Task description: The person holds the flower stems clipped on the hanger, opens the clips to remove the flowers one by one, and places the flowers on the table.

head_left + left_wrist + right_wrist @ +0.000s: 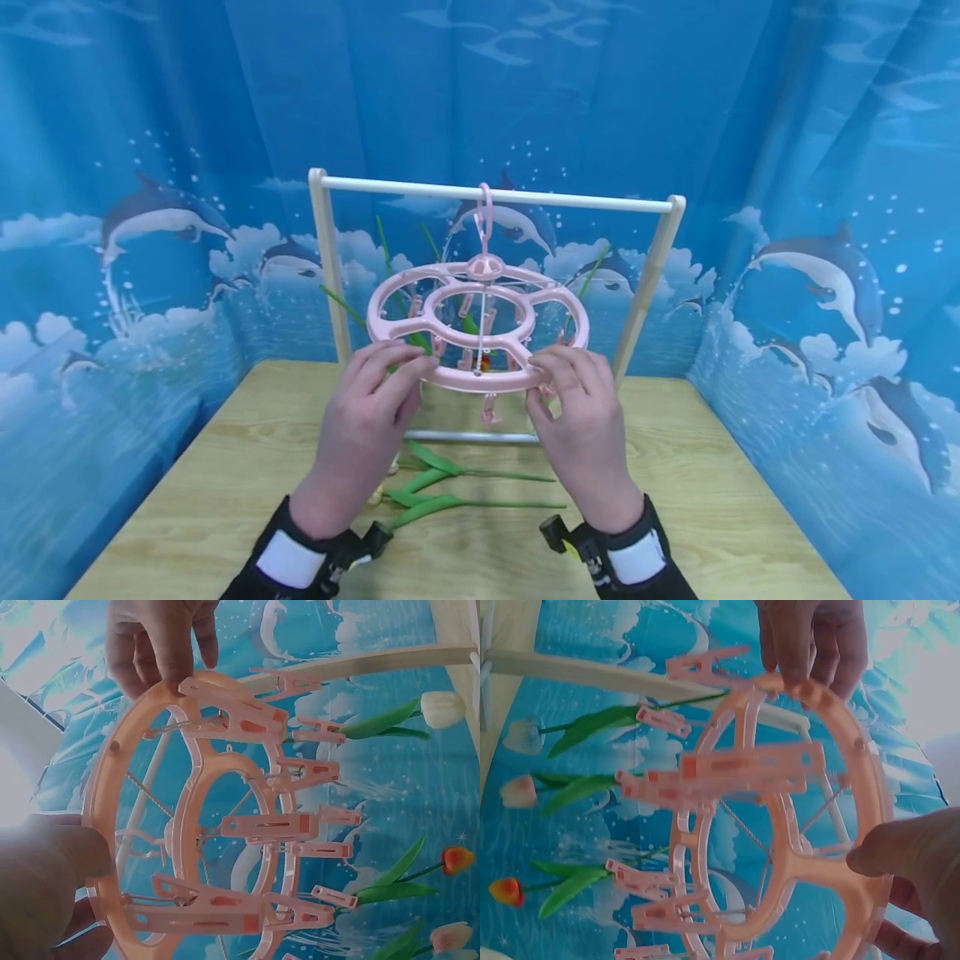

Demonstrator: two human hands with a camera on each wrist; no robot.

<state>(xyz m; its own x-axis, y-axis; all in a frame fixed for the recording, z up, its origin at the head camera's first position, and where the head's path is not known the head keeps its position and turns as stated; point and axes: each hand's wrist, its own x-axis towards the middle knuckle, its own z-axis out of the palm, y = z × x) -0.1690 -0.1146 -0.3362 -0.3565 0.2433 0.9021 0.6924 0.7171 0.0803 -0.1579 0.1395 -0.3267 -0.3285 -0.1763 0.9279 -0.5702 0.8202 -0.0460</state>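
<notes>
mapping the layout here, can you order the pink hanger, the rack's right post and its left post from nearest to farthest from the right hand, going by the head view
1. Pink hanger: nearest, its rim pinched by the right hand.
2. Right post: on the right, just beyond the hand.
3. Left post: farthest, past the hanger on the left.

Creased blue curtains [480, 100] hang at 9, 12 and 3 o'clock, printed with leaping dolphins [832, 279] (one of the largest arcs at 3 o'clock), puffy white clouds [63, 229] and pale rippled water [285, 343]. A light wood-grain worktop [465, 567] spans 4 to 8 o'clock. In the left wrist view, white glare [15, 795] blazes at 9 o'clock.
</notes>
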